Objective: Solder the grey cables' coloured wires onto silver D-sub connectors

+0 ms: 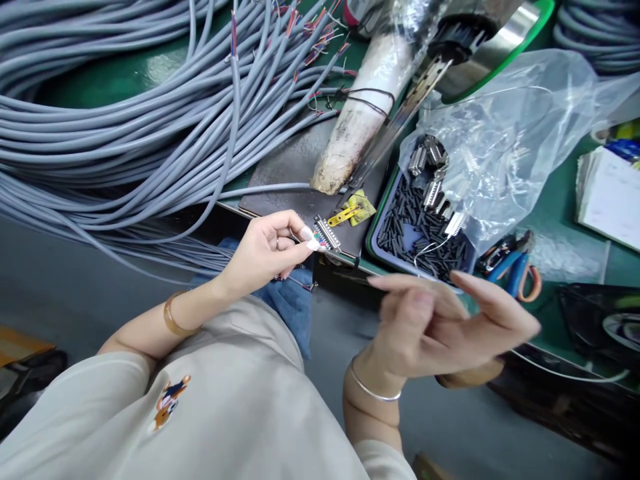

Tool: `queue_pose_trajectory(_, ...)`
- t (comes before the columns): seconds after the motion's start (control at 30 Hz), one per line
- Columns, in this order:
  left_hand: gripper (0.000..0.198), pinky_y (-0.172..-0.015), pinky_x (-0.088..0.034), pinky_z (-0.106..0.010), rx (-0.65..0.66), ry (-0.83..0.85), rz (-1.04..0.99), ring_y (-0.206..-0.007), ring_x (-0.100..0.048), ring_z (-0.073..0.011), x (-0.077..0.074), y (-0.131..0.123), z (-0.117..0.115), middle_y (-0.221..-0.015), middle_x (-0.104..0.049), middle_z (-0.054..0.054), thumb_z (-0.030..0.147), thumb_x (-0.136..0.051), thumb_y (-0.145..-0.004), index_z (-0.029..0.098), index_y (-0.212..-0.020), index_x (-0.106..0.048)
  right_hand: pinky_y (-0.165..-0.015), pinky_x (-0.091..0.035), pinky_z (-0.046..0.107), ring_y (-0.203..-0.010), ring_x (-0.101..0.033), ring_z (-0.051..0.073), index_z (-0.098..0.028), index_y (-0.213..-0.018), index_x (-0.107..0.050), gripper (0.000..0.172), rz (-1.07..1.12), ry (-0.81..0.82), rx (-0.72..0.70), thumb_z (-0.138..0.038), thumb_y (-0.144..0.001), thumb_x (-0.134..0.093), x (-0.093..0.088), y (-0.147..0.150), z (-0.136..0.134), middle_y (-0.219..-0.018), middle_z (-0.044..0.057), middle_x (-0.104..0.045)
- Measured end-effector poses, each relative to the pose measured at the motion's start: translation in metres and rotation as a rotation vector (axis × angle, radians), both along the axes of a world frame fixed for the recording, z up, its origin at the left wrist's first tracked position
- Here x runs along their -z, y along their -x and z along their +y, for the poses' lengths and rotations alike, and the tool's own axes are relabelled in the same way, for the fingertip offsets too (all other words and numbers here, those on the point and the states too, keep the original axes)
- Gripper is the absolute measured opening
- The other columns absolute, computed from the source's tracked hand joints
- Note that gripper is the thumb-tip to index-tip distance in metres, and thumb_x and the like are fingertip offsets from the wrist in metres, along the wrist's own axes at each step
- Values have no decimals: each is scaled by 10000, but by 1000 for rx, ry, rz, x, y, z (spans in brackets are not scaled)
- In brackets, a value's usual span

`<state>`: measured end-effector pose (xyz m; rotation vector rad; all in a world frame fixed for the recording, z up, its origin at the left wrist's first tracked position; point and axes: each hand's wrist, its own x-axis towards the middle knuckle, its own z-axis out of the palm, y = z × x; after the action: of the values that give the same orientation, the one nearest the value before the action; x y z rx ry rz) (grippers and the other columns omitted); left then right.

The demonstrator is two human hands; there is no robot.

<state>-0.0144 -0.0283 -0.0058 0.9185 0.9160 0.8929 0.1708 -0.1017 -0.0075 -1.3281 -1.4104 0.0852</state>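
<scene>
My left hand (275,247) pinches a multi-pin connector (327,235) between thumb and fingertips, with small coloured wires at its pin side. The connector is at the front edge of a dark plate (280,160) on the bench. Beside it on the plate lies a yellow strip with holes (344,215), on a crumpled yellow piece. My right hand (435,327) is raised in front of a blue tray (385,257), slightly blurred, its fingers apart and nothing visible in them. Short black tubes (417,223) fill the tray, and several metal connectors (434,190) lie on top.
Bundles of grey cable (150,127) with stripped, coloured ends cover the left of the bench. Behind the plate lies a white wrapped roll (355,127). A clear plastic bag (510,133) overhangs the tray. Blue-and-orange pliers (515,267) and a paper stack (610,193) are at right.
</scene>
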Motion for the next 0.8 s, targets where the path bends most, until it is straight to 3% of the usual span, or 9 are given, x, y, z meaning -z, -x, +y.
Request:
queue_pose_trajectory(0.13,247,-352,-325,-146,2,-9,18,-349,-432,-27,0,1,5,-477,-552,63,249,-839,-748,169,-735,-606,-574,-614,248,-673,-776,164,-245,-1104,-691,288,-122,-50,8,-66,-879,-712,10,12,10,-888,-11,-805)
queue_pose_trajectory(0.27,249,-349,-306,-151,-6,-28,36,-358,-415,-25,-1,0,8,-499,-559,54,276,-844,-750,167,-726,-621,-748,-655,271,-900,-802,185,-226,-1024,-661,213,-238,10,-55,-93,-873,-729,17,18,21,-1056,39,-812)
queue_pose_trajectory(0.53,165,-474,-370,-164,-203,-250,169,-559,-517,-56,4,-14,9,-713,-653,-2,221,-779,-763,161,-718,-633,-753,-623,214,-838,-792,137,-228,-899,-594,214,-319,-55,2,-53,-858,-711,21,29,42,-999,28,-817)
queue_pose_trajectory(0.8,125,-576,-440,-195,-226,-394,359,-679,-599,-103,4,-16,14,-766,-661,-15,177,-711,-812,176,-724,-622,-768,-632,247,-869,-795,155,-243,-932,-615,174,-316,-57,8,-98,-889,-702,18,28,52,-1015,18,-817)
